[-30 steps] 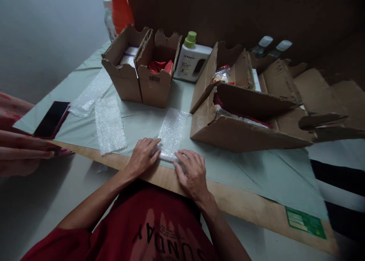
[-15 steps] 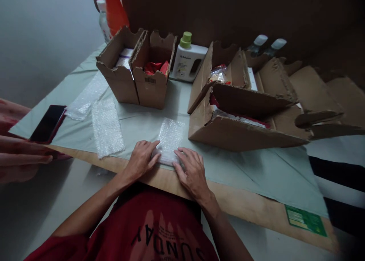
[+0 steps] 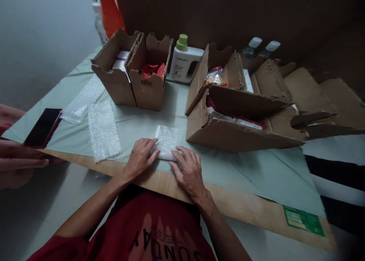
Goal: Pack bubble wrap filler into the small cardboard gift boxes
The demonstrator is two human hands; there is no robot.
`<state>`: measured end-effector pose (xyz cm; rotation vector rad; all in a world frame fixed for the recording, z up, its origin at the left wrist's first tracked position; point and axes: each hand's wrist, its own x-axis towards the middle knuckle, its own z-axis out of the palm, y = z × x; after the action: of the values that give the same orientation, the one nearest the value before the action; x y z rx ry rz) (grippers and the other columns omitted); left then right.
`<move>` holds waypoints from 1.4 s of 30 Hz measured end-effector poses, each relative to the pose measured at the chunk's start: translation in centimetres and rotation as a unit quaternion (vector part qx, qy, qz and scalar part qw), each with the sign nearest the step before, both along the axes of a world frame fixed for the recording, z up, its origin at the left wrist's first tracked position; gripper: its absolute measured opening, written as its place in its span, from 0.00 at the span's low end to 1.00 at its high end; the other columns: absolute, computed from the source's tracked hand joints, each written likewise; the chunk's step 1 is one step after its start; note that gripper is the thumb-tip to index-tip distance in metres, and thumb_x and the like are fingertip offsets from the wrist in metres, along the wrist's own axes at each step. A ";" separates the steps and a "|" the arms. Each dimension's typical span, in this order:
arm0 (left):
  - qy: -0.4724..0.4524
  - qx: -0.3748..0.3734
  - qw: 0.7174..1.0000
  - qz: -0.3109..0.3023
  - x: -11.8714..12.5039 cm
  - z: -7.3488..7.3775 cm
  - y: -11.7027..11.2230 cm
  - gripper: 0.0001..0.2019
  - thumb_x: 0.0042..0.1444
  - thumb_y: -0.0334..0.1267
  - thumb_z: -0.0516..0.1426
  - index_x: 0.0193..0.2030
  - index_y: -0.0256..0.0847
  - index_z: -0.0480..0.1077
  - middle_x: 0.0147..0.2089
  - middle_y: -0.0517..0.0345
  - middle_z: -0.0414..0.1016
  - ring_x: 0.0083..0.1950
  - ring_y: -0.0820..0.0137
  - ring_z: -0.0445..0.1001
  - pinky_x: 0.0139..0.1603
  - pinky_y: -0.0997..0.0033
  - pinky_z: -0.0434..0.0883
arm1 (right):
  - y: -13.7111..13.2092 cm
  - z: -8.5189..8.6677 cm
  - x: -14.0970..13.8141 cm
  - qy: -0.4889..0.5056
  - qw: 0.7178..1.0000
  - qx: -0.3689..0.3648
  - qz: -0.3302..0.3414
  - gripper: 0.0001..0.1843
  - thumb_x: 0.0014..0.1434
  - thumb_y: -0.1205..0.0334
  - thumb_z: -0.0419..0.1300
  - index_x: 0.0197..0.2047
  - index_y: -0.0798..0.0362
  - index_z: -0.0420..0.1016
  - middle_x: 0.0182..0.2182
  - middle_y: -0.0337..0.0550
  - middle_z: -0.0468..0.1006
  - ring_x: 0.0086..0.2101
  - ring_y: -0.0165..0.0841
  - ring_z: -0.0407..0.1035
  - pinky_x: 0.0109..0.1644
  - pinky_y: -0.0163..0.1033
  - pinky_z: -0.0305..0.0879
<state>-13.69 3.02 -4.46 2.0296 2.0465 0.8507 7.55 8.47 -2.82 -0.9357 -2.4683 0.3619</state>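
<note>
Shirt (image 3: 119,234) reads SUNDAY; left hand (image 3: 139,158) rests on bubble wrap (image 3: 167,139).

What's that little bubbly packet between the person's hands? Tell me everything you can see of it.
It is a small bubble wrap bundle, clear and whitish, covered in tiny air pockets. It looks folded into a compact, roughly square pad; any contents are hidden. It lies flat on the pale green sheet near the front edge of the table. The left hand presses its left side; the right hand rests along its near edge.
</note>
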 end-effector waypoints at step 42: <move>-0.267 -0.027 0.928 -0.257 6.9 8.0 0.4 0.13 0.63 0.35 0.60 0.55 0.46 0.72 0.43 0.56 0.80 0.43 0.67 0.78 0.43 0.70 0.77 | 1.8 10.5 8.8 0.069 0.958 -0.271 0.068 0.09 0.60 0.63 0.67 0.45 0.48 0.79 0.39 0.37 0.83 0.40 0.33 0.76 0.47 0.38 0.70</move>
<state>-6.75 3.41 3.59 1.8858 1.1654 1.0589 16.35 10.32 7.71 -0.9015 -2.3449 1.1556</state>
